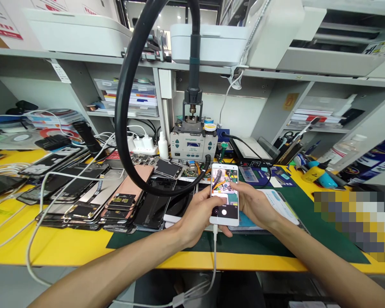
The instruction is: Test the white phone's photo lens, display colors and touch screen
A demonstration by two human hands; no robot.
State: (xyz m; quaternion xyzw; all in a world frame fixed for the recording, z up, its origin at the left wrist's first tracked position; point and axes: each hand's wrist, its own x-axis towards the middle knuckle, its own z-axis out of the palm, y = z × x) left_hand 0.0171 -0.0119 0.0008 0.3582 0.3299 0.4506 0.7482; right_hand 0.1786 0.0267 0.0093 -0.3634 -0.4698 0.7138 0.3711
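Forearms (131,262), left fingers (215,202) and right fingers (240,187) clasping white phone (223,190), long axis portrait-wise, plugged end toward person

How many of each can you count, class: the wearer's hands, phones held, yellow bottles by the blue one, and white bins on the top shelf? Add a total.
Left hand and right hand: 2
Held phone: 1
Yellow bottle: 1
White bins: 2
Total: 6
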